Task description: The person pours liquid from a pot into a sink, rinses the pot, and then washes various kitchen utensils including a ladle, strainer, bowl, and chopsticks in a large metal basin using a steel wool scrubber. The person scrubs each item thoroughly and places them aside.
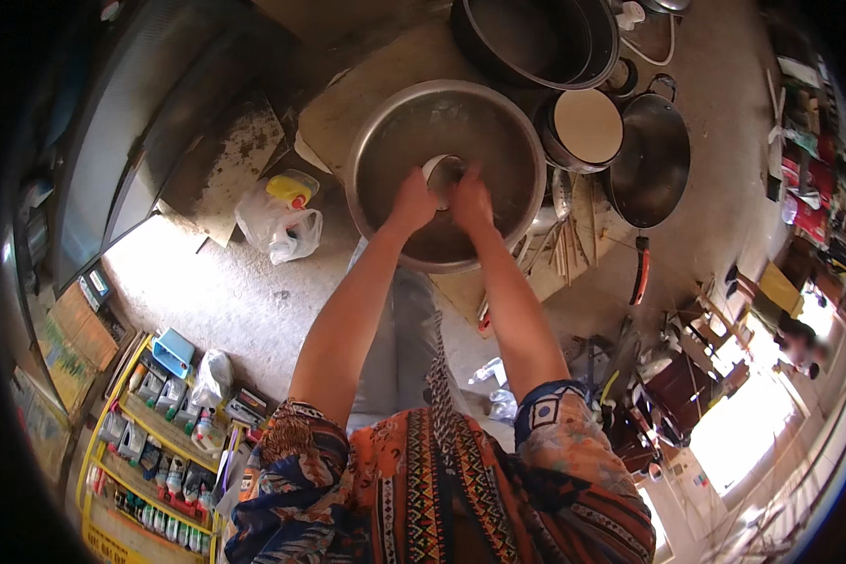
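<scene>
Bowl [445, 184] sits in the basin [442, 117] between left hand [415, 199] and right hand [471, 198]. Round the basin: tub [526, 42] at 1 o'clock, pot [561, 154] past 2, wok [653, 155] around 3, shelf [171, 435] roughly 7:30, bag [291, 233] between 8 and 9.

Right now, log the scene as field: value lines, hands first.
left hand: gripping left side of small round vessel
right hand: at vessel's right side, fingers blurred
below hands: wide metal basin
right of basin: pale-topped pot, dark wok
left: plastic bag
lower left: yellow rack, bottles
</scene>
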### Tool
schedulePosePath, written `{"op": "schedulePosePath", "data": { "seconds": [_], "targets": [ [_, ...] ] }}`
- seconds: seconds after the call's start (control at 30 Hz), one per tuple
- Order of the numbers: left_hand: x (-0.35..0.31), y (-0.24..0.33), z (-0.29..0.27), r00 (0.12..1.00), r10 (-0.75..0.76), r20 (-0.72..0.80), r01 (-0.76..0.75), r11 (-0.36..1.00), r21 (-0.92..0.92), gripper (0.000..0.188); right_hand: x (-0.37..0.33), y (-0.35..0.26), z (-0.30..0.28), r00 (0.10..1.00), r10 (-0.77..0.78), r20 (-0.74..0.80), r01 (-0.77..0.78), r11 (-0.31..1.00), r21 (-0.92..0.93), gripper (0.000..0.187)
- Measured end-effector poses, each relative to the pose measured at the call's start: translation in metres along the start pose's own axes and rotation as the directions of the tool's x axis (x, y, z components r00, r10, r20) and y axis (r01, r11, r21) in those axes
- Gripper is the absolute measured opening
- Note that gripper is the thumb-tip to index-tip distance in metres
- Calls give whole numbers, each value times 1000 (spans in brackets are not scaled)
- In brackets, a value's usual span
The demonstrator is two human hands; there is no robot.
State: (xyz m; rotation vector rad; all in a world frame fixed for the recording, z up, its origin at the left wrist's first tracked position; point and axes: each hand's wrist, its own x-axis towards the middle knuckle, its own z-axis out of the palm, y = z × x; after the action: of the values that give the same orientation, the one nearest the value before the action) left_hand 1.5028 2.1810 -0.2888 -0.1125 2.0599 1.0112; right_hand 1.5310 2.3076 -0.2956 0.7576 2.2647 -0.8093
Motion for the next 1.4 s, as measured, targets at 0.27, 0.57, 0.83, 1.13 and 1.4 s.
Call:
{"op": "schedulePosePath", "data": {
  "seconds": [0.27,0.57,0.83,1.13,1.4],
  "targets": [
    [-8,-5,40,874,100,-476,-283,900,-331,45,-7,20,41,955,-133,-264,202,947,252,44],
    [14,-1,-17,985,40,168,-11,986,-168,40,16,-18,-44,851,-509,127,517,776,-362,27],
    [-6,5,-13,985,47,169,67,789,-611,44,9,-9,-38,971,-240,-12,232,948,-220,43],
    [-1,-26,-1,939,-85,332,325,531,-783,44,-37,1,-37,607,-747,-270,620,658,-427,34],
    [12,-12,12,960,-162,227,279,604,-747,58,13,-12,8,916,-361,-176,310,914,-263,17]
  ]
}}
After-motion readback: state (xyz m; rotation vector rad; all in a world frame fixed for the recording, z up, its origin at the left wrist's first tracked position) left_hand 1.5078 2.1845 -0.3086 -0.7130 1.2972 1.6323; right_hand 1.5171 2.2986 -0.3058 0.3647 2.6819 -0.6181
